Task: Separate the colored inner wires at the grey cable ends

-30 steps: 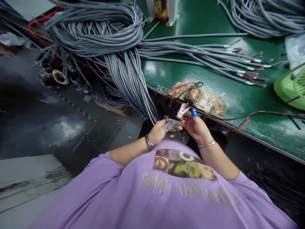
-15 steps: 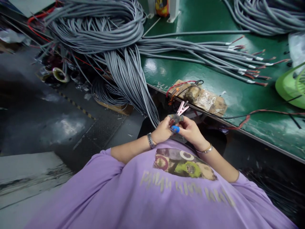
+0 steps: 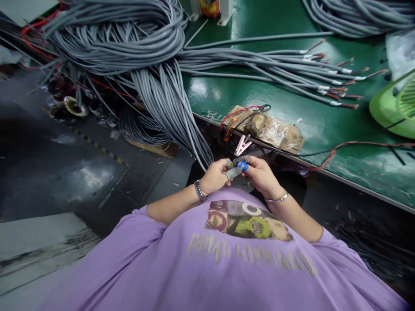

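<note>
My left hand (image 3: 214,176) and my right hand (image 3: 263,176) meet in front of my body, just below the bench edge. Both have their fingers drawn together in a pinch. Grey coverings wrap several fingertips, and a blue one is on my right thumb. Whatever lies between the fingertips is too small and hidden to name. Just beyond them a pink clothespin (image 3: 241,147) sticks up, close to the fingertips. Behind it, a taped wooden block (image 3: 295,139) with red and black wires lies along the bench edge.
A large coil of grey cable (image 3: 116,47) covers the bench's left, with strands hanging off the edge. Stripped cable ends (image 3: 337,93) fan out across the green bench (image 3: 207,93). A green fan (image 3: 385,106) stands at right, and another cable coil (image 3: 366,17) lies at the back.
My fingertips have moved slightly apart, and the left hand's covered fingers now show more. The whole view has shifted a little, so the bench things sit further left and higher.
</note>
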`<action>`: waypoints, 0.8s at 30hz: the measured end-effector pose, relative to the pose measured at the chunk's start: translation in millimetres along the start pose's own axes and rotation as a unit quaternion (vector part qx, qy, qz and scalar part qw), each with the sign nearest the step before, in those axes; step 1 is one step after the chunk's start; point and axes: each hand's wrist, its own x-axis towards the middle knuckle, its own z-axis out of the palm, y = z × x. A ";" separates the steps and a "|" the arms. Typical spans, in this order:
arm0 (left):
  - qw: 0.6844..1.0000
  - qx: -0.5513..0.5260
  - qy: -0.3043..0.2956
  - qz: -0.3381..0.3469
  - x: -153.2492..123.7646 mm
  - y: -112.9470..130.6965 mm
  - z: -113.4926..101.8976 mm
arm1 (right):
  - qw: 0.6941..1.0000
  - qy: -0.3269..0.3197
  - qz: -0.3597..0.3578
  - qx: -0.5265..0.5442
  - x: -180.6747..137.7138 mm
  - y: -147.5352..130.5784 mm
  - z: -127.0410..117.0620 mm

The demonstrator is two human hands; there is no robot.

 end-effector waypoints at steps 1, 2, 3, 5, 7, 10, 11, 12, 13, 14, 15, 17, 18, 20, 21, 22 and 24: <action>1.000 0.009 -0.006 -0.014 -0.2 -0.1 -0.4 | 1.000 0.007 0.008 0.003 0.3 0.8 0.5; 0.999 0.017 -0.015 -0.029 -0.4 -0.7 -0.7 | 1.000 0.016 0.015 0.005 0.5 1.6 0.9; 0.998 0.025 -0.027 -0.041 -0.6 -1.5 -0.9 | 1.000 0.023 0.021 0.005 0.6 2.2 1.2; 0.997 0.034 -0.045 -0.054 -1.5 -3.3 -0.5 | 0.999 0.033 0.023 -0.003 0.6 2.9 1.7; 0.998 0.029 -0.037 -0.046 -2.9 -4.2 0.7 | 0.999 0.038 0.013 -0.011 0.8 2.9 2.6; 1.000 -0.007 0.017 -0.009 -4.6 -5.1 2.9 | 0.999 0.047 0.006 0.014 1.5 4.0 4.5; 0.999 -0.025 0.035 0.002 -4.8 -5.7 3.4 | 0.998 0.046 0.010 0.029 1.6 4.8 5.1; 0.998 -0.043 0.050 0.010 -4.7 -6.6 3.6 | 0.998 0.044 0.015 0.041 1.3 5.8 5.7; 0.996 -0.060 0.062 0.015 -4.5 -7.6 3.7 | 0.998 0.042 0.018 0.047 0.8 6.8 6.1; 0.994 -0.075 0.073 0.016 -4.3 -8.7 3.6 | 0.998 0.040 0.016 0.045 -0.1 7.6 6.4; 0.993 -0.087 0.083 0.017 -4.1 -9.7 3.3 | 0.999 0.039 0.009 0.034 -1.3 8.2 6.6; 0.990 -0.101 0.099 0.020 -4.2 -11.1 2.5 | 0.999 0.037 -0.014 -0.003 -4.0 8.3 6.5; 0.989 -0.103 0.103 0.023 -4.6 -11.3 2.1 | 0.999 0.035 -0.025 -0.022 -5.2 7.9 6.2; 0.989 -0.104 0.104 0.026 -6.0 -11.1 1.3 | 0.997 0.031 -0.044 -0.049 -6.5 6.3 5.6; 0.989 -0.103 0.099 0.027 -6.9 -10.8 1.1 | 0.997 0.028 -0.050 -0.055 -6.6 5.2 5.4; 0.990 -0.102 0.094 0.028 -7.9 -10.5 1.1 | 0.996 0.025 -0.056 -0.058 -6.3 4.0 5.5; 0.992 -0.097 0.081 0.030 -9.4 -10.3 1.4 | 0.996 0.012 -0.062 -0.064 -5.1 1.1 6.8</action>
